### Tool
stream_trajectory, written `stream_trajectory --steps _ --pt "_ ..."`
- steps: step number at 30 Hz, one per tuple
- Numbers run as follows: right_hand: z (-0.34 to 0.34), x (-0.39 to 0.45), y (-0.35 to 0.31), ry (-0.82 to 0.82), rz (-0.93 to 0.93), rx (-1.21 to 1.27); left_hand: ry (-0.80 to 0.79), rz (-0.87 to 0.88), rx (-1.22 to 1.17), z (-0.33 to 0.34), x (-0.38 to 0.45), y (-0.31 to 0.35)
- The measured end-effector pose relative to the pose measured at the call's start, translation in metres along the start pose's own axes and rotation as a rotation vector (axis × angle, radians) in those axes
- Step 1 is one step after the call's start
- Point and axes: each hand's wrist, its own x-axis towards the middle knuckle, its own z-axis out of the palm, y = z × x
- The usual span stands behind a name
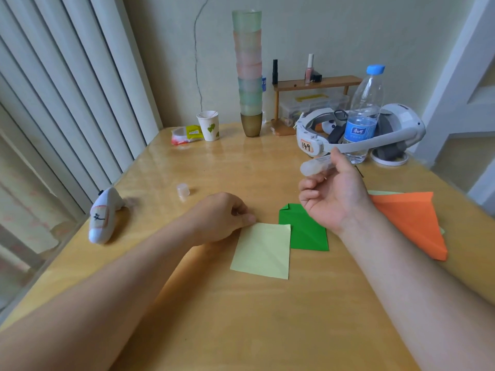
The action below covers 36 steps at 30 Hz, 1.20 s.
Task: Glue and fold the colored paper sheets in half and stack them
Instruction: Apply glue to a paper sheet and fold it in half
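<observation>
Left hand (222, 216): loosely curled, knuckles up, fingertips pinching or pressing the far-left corner of the pale yellow sheet (263, 250) against the wooden table (241, 317); whether the corner is lifted cannot be told.

Right hand (334, 194): raised above the table, palm turned up and toward the camera, fingers curled in, thumb and forefinger closed around the glue stick (317, 165). Translucent tube, uncapped, long axis nearly level, rounded tip pointing left, rear end hidden in the grip.

Small clear cap (183, 189): standing alone on the table, well apart from both hands, beyond the left hand.

Pale yellow sheet: flat near the table's middle, roughly square, turned slightly so its edges run a little off the table's edge, faint diagonal crease across it.

Green paper (308, 231): folded, just right of the yellow sheet, its left edge tucked under or touching it, far corner partly beneath the right wrist.

Orange paper (412, 220): folded into a triangle, farther right, narrowing toward the near right, lying over another pale sheet of which only slivers show.
</observation>
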Motion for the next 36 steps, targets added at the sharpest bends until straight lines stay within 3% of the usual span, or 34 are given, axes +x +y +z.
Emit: stream_trajectory --steps 7,16,20,25,28,33,36 --pt "0.001 0.000 0.000 0.017 -0.023 -0.014 0.016 -0.111 -0.053 -0.027 -0.016 -0.011" --pt "-0.007 -0.015 -0.015 -0.063 -0.052 0.041 0.020 -0.081 -0.397 -0.033 -0.043 -0.027" --pt "0.002 -0.019 -0.008 -0.069 -0.074 -0.104 0.116 0.043 -0.206 -0.031 -0.042 -0.037" --pt "0.028 -0.023 0.009 -0.144 -0.082 -0.270 0.149 0.121 -0.122 -0.016 -0.040 -0.043" --pt "0.041 -0.021 0.021 -0.159 -0.113 -0.491 0.190 0.142 -0.127 -0.011 -0.040 -0.049" --pt "0.051 -0.018 0.053 -0.189 -0.278 -0.938 0.226 0.113 -0.034 -0.017 -0.043 -0.064" --pt "0.043 -0.016 0.073 -0.206 -0.396 -1.038 0.172 0.108 0.099 -0.013 -0.044 -0.067"
